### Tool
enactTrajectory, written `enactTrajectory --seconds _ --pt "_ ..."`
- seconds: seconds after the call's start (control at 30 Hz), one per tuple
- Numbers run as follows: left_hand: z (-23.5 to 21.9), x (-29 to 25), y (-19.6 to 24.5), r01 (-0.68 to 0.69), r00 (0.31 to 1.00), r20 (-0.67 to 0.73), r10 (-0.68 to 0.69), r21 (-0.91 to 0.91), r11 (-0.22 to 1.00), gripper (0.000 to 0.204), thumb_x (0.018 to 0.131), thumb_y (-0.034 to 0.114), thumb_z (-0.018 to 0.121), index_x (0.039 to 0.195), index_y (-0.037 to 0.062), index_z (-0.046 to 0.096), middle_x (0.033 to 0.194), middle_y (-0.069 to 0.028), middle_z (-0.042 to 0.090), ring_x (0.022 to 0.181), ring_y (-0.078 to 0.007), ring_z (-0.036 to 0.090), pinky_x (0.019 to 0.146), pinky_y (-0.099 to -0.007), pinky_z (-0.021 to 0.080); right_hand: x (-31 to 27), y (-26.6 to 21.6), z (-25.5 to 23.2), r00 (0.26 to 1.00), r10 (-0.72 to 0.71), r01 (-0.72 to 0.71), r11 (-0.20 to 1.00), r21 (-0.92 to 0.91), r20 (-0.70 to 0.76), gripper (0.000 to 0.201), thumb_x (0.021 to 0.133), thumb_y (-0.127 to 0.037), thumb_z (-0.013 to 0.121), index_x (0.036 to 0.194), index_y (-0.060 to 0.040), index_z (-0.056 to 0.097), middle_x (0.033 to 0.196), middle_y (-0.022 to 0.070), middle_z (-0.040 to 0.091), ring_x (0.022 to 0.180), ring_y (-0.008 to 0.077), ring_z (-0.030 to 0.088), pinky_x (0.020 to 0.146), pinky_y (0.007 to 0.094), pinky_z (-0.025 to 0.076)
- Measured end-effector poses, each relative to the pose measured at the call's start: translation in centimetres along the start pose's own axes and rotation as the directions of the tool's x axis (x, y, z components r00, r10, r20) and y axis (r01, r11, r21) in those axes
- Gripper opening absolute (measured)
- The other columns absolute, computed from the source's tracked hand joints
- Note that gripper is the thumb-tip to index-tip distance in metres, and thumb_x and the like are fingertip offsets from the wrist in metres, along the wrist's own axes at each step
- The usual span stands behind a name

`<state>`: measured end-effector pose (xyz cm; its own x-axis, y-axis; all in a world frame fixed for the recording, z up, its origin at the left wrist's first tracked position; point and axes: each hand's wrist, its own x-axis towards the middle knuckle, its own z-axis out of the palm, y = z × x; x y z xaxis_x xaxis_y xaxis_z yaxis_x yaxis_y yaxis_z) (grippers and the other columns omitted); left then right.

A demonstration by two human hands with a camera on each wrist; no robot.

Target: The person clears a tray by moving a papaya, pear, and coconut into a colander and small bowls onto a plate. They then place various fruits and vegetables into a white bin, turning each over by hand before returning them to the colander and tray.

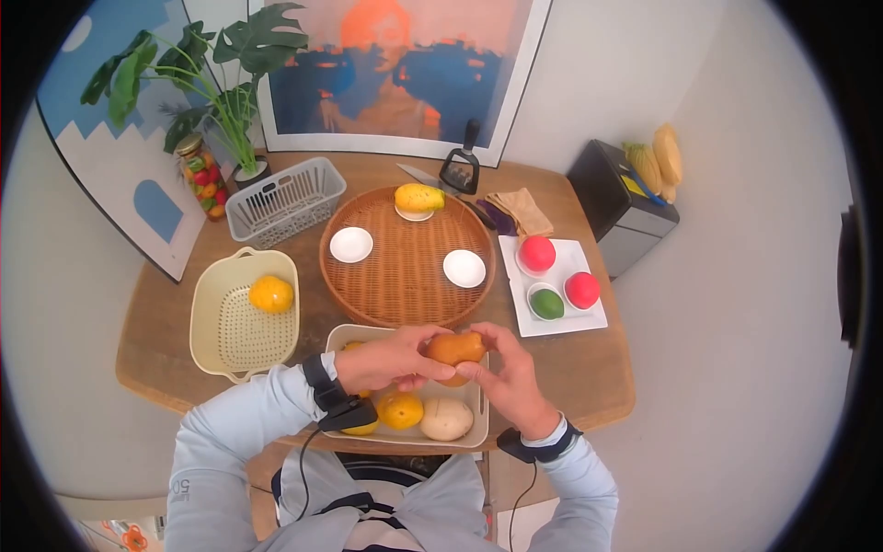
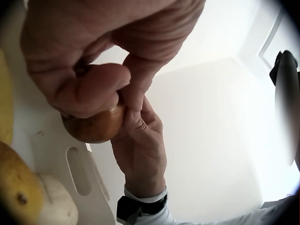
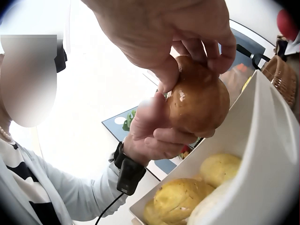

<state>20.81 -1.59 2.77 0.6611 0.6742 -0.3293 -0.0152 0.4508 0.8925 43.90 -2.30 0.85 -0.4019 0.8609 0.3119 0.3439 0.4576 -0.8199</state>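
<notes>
Both hands hold a glossy brownish-orange pear-shaped fruit point(image 3: 199, 101) above the cream bin point(image 1: 336, 432) at the table's front edge. My left hand point(image 1: 391, 359) grips its left side, fingers curled round it from below in the right wrist view. My right hand point(image 1: 510, 377) pinches the narrower end between thumb and fingers. In the left wrist view, the left fingers hide much of the fruit. Inside the bin lie several yellow fruits point(image 1: 401, 410) and a pale cream oval one point(image 1: 447, 419).
A round wicker tray point(image 1: 405, 285) bears white dishes, one under a yellow fruit point(image 1: 419, 197). On the left, a pale yellow basket point(image 1: 204, 313) holds an orange-yellow fruit point(image 1: 271, 293); behind stands a grey basket point(image 1: 287, 204). A white square plate point(image 1: 579, 324) carries two red balls and a green fruit.
</notes>
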Motion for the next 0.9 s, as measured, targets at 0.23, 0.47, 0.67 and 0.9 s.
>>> enactTrajectory --seconds 0.23,0.47,0.67,0.9 --pt "-2.1 1.9 0.5 -0.128 0.987 -0.080 0.139 0.121 0.984 0.052 0.089 0.012 0.070 0.135 0.0007 0.049 0.099 -0.0026 0.059 0.072 -0.0071 0.054 0.059 -0.0211 0.044 3.2 0.3 0.6 0.997 0.075 -0.073 0.958 0.277 0.003 0.049 0.085 -0.007 0.075 0.130 -0.0018 0.055 0.117 0.0134 0.065 0.103 0.0217 0.065 0.087 0.0342 0.054" --pt "-6.4 11.6 1.6 -0.140 0.928 -0.325 0.184 0.153 0.978 0.032 0.092 0.003 0.061 0.123 -0.0029 0.056 0.104 -0.0066 0.063 0.077 -0.0122 0.060 0.071 -0.0249 0.052 11.0 7.3 -0.4 0.990 0.089 -0.077 0.990 0.118 -0.105 0.048 0.081 -0.003 0.074 0.127 -0.0033 0.059 0.111 0.0118 0.068 0.096 0.0186 0.065 0.084 0.0303 0.052" --pt "-7.8 16.2 2.7 0.030 0.920 -0.380 0.099 0.318 0.948 0.027 0.090 0.005 0.064 0.116 -0.0035 0.060 0.091 -0.0074 0.064 0.073 -0.0134 0.059 0.065 -0.0271 0.050 14.3 13.0 0.0 0.995 -0.014 -0.019 0.941 -0.337 -0.094 0.054 0.077 -0.012 0.077 0.127 -0.0038 0.057 0.107 0.0198 0.066 0.100 0.0352 0.065 0.087 0.0403 0.051" --pt "-7.4 16.5 3.7 0.008 0.930 -0.307 0.200 0.563 0.827 0.041 0.087 0.022 0.073 0.117 -0.0036 0.059 0.085 -0.0092 0.065 0.067 -0.0131 0.059 0.061 -0.0286 0.051 14.2 13.8 -0.2 0.979 -0.155 0.075 0.879 -0.470 -0.134 0.060 0.074 -0.012 0.078 0.127 -0.0004 0.054 0.123 0.0255 0.059 0.113 0.0437 0.055 0.094 0.0481 0.046"
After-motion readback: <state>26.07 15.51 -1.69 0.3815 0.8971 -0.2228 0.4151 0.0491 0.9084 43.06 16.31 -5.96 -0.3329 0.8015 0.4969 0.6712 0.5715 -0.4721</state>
